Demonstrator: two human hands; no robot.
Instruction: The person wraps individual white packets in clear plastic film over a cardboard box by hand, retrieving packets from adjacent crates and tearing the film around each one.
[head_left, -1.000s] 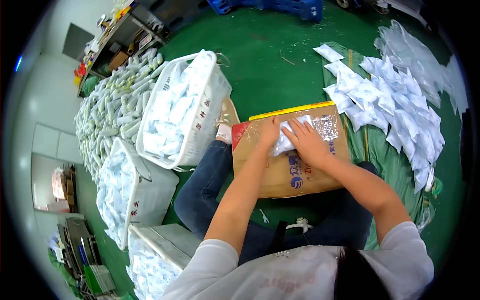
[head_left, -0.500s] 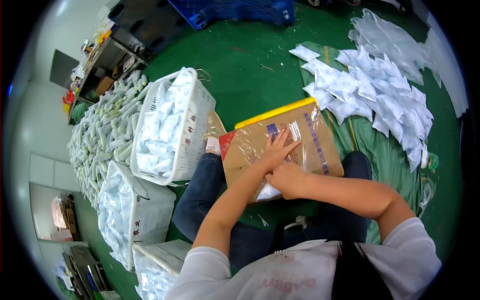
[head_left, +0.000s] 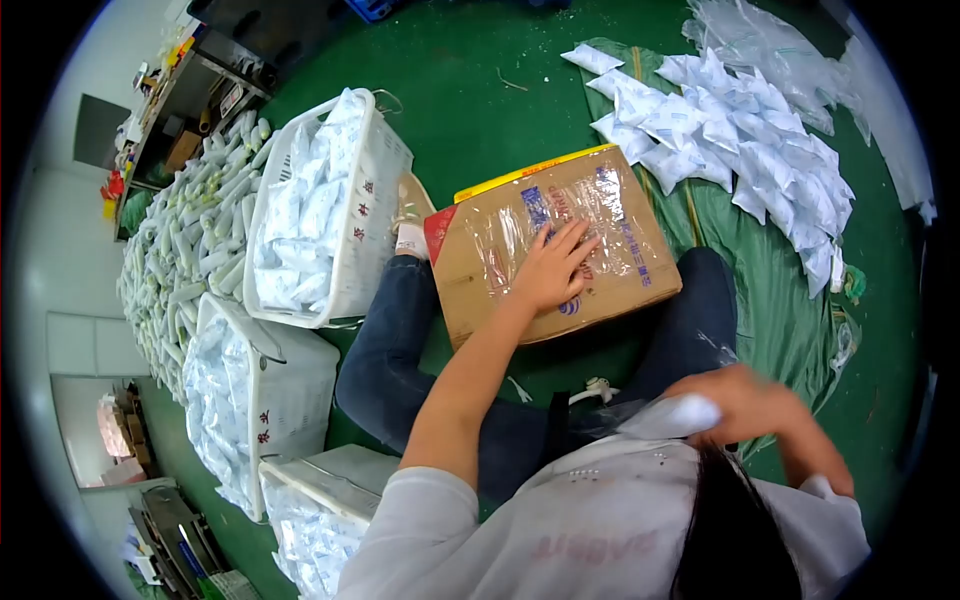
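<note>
A taped cardboard box [head_left: 480, 270] lies across my lap between my bent knees. My left hand [head_left: 553, 265] rests flat on its top with the fingers spread. Close to my chest at the lower right, my right hand [head_left: 745, 402], blurred by motion, grips a white packet [head_left: 680, 415] with clear plastic trailing from it. A yellow edge [head_left: 535, 172] shows along the box's far side.
To the left stand white baskets [head_left: 387, 190] of white packets beside a large heap of wrapped rolls [head_left: 190, 240]. At the right, many loose packets [head_left: 700, 120] lie on green sheeting [head_left: 775, 300]. Clear plastic bags [head_left: 765, 40] lie behind them.
My right hand has moved from the box toward my chest with the packet, which was earlier on the box. My left hand now lies alone on the box, and the view has shifted.
</note>
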